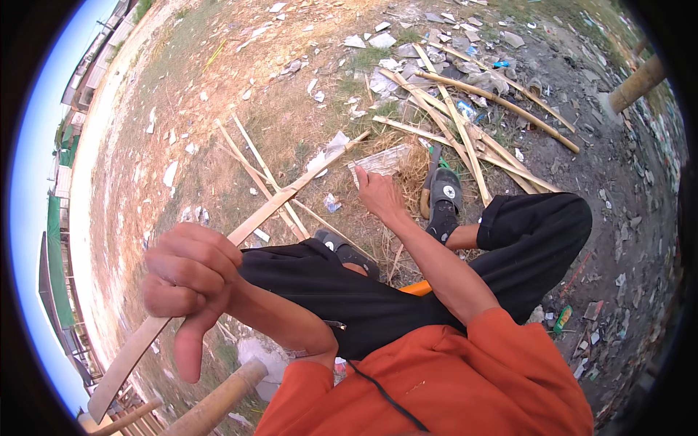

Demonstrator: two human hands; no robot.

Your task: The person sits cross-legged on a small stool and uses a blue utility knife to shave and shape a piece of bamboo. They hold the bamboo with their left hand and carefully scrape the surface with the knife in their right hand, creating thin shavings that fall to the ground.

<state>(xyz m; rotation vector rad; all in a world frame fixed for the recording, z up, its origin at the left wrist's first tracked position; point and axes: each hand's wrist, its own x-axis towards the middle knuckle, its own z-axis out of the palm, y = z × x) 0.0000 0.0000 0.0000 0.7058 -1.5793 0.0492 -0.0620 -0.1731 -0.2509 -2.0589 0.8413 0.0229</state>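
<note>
My left hand (193, 269) is wrapped round a long split bamboo strip (265, 211), its thumb pointing down. The strip runs slantwise, from the lower left up to a point just above my other hand. My right hand (379, 195) is closed in front of my knees, apart from the strip; what its fingers hold, if anything, is hidden. Behind it on the ground lies a flat, whitish ribbed piece (389, 158). Beside my right shoe (445, 192) rests a dark-bladed tool with a curved wooden handle (425, 202).
Several cut bamboo strips (465, 138) lie crossed ahead on the right, with a round bamboo pole (509, 105) among them. More thin strips (258, 163) lie ahead of my left foot. Bamboo posts (638, 85) stand at the right and near left (218, 400). Broken rubble litters the ground.
</note>
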